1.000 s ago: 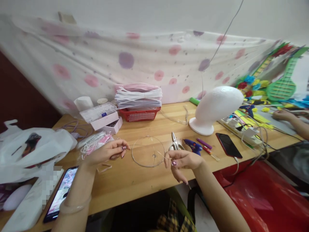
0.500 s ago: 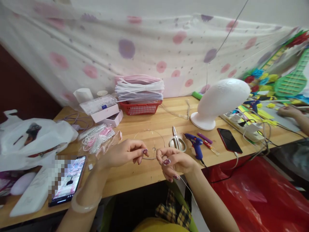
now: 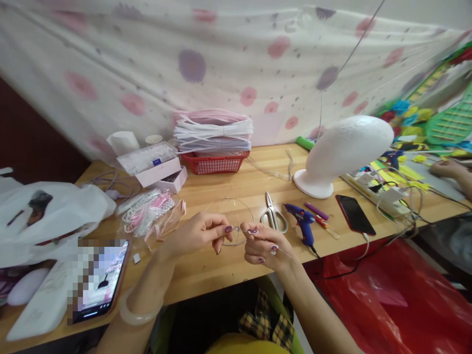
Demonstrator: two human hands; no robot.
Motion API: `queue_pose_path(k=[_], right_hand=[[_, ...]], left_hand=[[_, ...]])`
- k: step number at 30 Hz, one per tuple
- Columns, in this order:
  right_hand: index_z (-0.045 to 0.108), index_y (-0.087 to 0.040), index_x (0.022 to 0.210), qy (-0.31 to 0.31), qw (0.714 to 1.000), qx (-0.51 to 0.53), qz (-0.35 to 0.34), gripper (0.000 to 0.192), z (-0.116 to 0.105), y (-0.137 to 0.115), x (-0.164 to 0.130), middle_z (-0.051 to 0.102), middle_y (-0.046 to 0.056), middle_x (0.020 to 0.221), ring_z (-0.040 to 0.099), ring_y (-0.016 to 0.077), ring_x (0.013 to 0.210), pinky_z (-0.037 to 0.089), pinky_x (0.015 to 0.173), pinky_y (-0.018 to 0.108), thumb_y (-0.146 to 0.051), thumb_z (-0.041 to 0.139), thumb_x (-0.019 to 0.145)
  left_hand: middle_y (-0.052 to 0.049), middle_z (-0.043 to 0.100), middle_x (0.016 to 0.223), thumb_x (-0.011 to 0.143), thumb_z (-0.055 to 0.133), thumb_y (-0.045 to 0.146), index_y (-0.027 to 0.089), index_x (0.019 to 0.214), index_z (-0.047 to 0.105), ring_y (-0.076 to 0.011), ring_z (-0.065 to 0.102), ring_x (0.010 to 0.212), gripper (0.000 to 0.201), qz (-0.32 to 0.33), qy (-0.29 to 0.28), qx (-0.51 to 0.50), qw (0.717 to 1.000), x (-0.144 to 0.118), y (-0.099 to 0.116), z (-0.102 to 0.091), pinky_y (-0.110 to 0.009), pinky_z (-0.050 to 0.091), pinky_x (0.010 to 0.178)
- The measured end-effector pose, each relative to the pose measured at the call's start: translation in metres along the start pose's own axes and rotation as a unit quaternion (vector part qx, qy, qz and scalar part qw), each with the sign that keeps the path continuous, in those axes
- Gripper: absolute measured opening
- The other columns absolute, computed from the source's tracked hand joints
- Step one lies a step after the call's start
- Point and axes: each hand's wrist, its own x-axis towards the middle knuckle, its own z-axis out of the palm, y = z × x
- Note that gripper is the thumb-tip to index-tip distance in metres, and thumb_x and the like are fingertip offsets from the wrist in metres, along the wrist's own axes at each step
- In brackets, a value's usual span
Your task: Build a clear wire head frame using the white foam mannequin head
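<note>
Landmark: wire hoop [image 3: 229, 202], lying on table [image 3: 221, 268], near front edge, about mid-width.

Left hand [image 3: 195, 233]: at hoop's near-left rim, thumb and forefinger pinched shut on the wire there; other fingers curled loosely. Bangle [image 3: 137, 314] on that wrist.

Right hand [image 3: 263, 246]: at hoop's near-right rim, almost touching left fingertips. Thumb and forefinger pinched on a thin wire strand [image 3: 282, 252] trailing right and down from hoop; remaining fingers curled under. Cannot tell whether strand is wound onto hoop.

Right of hoop: scissors [image 3: 273, 216] just beside, closed, tips pointing away. Beyond those, glue gun [image 3: 300, 219], blue, then pens [image 3: 319, 216]. Farther right, dark phone [image 3: 354, 221], face up. Behind and right of hoop, foam head [image 3: 342, 150] on its base.

Behind hoop: red basket [image 3: 216, 162] under a stack of white and pink cord bundles. Left of basket, pink box [image 3: 157, 169].

Left of hoop: bead packets [image 3: 149, 214] in clear wrap, near. Well left, white bag [image 3: 51, 216]. Near-left, lit phone [image 3: 99, 280] at table edge.

Far right of hoop: another person's hand [image 3: 448, 169] among coloured paper shapes.
</note>
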Motion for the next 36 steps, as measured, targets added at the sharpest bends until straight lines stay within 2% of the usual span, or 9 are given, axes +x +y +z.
queue_pose_path(k=[6,9,13,16,23,26,30,36], right_hand=[[0.052,-0.02,0.074,0.001,0.999,-0.011,-0.033,0.024,0.003,-0.002,0.002,0.02,-0.018,0.032,0.007,0.0037,0.032,0.026,0.043,0.019,-0.031,0.072,0.08],[0.056,-0.019,0.074,-0.005,0.998,-0.025,-0.058,0.023,0.003,-0.001,0.003,0.024,-0.017,0.032,0.012,0.0031,0.031,0.031,0.045,0.019,-0.032,0.072,0.082],[0.061,-0.016,0.071,-0.029,0.997,-0.036,-0.061,0.025,0.002,0.001,0.002,0.035,-0.013,0.033,0.021,0.004,0.029,0.035,0.044,0.02,-0.033,0.064,0.09],[0.061,-0.016,0.066,-0.041,0.997,-0.025,-0.059,0.03,0.001,0.004,0.002,0.034,-0.012,0.031,0.021,0.0042,0.028,0.036,0.044,0.019,-0.034,0.061,0.091],[0.06,-0.016,0.06,-0.046,0.997,0.017,-0.054,0.03,0.002,0.009,0.004,0.026,-0.013,0.031,0.017,0.0042,0.029,0.033,0.041,0.017,-0.03,0.067,0.086],[0.06,-0.015,0.059,-0.034,0.995,0.036,-0.082,0.028,0.002,0.012,0.006,0.022,-0.014,0.03,0.013,0.0032,0.031,0.028,0.039,0.016,-0.028,0.073,0.08],[0.061,-0.015,0.062,-0.016,0.99,0.06,-0.125,0.024,0.001,0.017,0.008,0.022,-0.015,0.033,0.01,0.0026,0.033,0.023,0.039,0.014,-0.023,0.072,0.081],[0.062,-0.015,0.063,-0.039,0.979,0.098,-0.173,0.022,-0.002,0.025,0.012,0.026,-0.014,0.036,0.011,0.0007,0.031,0.023,0.037,0.012,-0.02,0.073,0.082]], left_hand=[[0.001,0.059,0.044,0.089,0.058,0.05,0.016,0.075,0.067,-0.0109,0.052,0.045,0.038,-0.018,-0.036,-0.024,0.999,-0.002,-0.001,-0.008,-0.023,0.037,0.054],[0.002,0.056,0.04,0.088,0.058,0.052,0.015,0.074,0.065,-0.0089,0.048,0.038,0.04,-0.026,-0.055,-0.054,0.997,-0.002,-0.004,-0.01,-0.022,0.034,0.049],[0.008,0.039,0.032,0.088,0.059,0.051,0.016,0.073,0.064,-0.005,0.029,0.028,0.038,-0.02,-0.052,-0.112,0.992,-0.003,-0.006,-0.009,-0.02,0.018,0.038],[0.011,0.031,0.031,0.086,0.061,0.053,0.017,0.074,0.063,-0.0043,0.02,0.028,0.038,-0.012,-0.049,-0.138,0.989,-0.003,-0.007,-0.007,-0.021,0.011,0.035],[0.01,0.034,0.034,0.086,0.063,0.052,0.016,0.074,0.064,-0.0042,0.021,0.03,0.038,-0.019,-0.068,-0.146,0.987,-0.002,-0.008,-0.003,-0.021,0.011,0.035],[0.012,0.032,0.034,0.087,0.061,0.053,0.016,0.076,0.063,-0.0045,0.02,0.03,0.038,-0.016,-0.068,-0.166,0.984,-0.003,-0.01,-0.002,-0.021,0.012,0.036],[0.013,0.031,0.033,0.088,0.06,0.053,0.016,0.078,0.062,-0.004,0.018,0.03,0.039,-0.005,-0.067,-0.19,0.979,-0.004,-0.016,0.0,-0.021,0.014,0.038],[0.013,0.032,0.032,0.087,0.064,0.049,0.015,0.078,0.065,-0.0029,0.016,0.028,0.036,-0.005,-0.078,-0.246,0.966,-0.002,-0.024,0.003,-0.021,0.015,0.039]])
